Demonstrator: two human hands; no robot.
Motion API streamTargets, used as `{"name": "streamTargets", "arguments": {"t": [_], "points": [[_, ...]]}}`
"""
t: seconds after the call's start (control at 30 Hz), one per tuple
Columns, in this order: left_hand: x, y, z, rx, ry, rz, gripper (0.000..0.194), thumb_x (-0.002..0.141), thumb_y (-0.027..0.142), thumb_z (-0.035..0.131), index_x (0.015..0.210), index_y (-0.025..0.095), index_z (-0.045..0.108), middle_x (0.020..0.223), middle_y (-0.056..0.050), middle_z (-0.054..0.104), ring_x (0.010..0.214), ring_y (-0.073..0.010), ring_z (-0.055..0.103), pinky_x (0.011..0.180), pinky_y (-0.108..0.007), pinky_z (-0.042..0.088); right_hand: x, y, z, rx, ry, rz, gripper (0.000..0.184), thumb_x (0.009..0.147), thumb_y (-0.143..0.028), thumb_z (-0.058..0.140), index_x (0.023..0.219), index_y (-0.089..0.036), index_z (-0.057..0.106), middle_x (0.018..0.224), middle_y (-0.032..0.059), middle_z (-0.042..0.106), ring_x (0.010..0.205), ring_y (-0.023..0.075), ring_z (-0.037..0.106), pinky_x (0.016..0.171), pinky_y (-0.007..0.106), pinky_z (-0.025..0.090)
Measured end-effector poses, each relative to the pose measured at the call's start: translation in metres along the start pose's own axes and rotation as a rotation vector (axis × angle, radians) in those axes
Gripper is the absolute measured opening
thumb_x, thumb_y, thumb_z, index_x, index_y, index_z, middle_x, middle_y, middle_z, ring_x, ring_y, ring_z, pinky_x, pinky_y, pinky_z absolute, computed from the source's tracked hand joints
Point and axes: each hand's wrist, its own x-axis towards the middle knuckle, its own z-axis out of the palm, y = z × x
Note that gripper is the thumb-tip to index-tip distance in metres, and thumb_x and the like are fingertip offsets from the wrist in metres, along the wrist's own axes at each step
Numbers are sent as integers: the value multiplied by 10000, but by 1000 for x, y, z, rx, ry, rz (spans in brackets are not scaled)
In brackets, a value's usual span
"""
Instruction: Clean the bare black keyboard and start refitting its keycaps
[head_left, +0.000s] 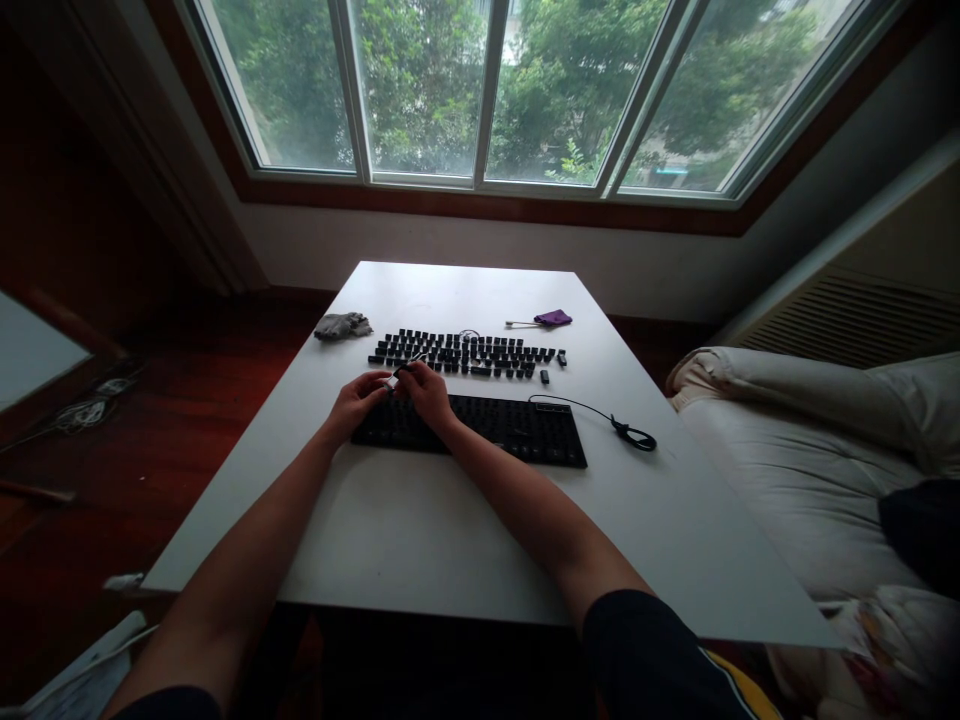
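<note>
A black keyboard base (517, 428) lies on the white table (420, 520), its cable (622, 425) trailing right. Behind it, several loose black keycaps (465, 353) are laid out in rows. My left hand (356, 400) and my right hand (429, 392) meet over the keyboard's far left corner. Both have fingers curled and pinch a small light-and-dark object (397, 373) between them, too small to name.
A grey crumpled cloth (343, 325) lies at the table's back left. A purple cloth (553, 318) with a thin tool beside it sits at the back right. A pale sofa or bedding (795, 440) stands right of the table, dark wood floor on the left.
</note>
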Motion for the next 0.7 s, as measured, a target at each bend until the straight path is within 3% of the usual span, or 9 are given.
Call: {"name": "streamTargets", "arguments": {"t": [0.4, 0.7], "points": [[-1, -1, -7, -250, -25, -85, 441, 844, 418, 736, 1218, 189, 682, 1064, -71, 723, 898, -186, 694, 837, -321, 561, 2, 6, 5, 219, 6, 107, 456, 809, -646, 654, 932, -233, 505, 729, -20, 687, 625, 170, 694, 631, 316, 610], [1, 2, -12, -334, -38, -119, 387, 820, 375, 768, 1147, 175, 714, 1032, -67, 742, 882, -189, 702, 847, -327, 556, 1, 6, 4, 293, -60, 70, 446, 804, -611, 696, 957, -232, 518, 730, -32, 684, 637, 169, 698, 654, 317, 614]]}}
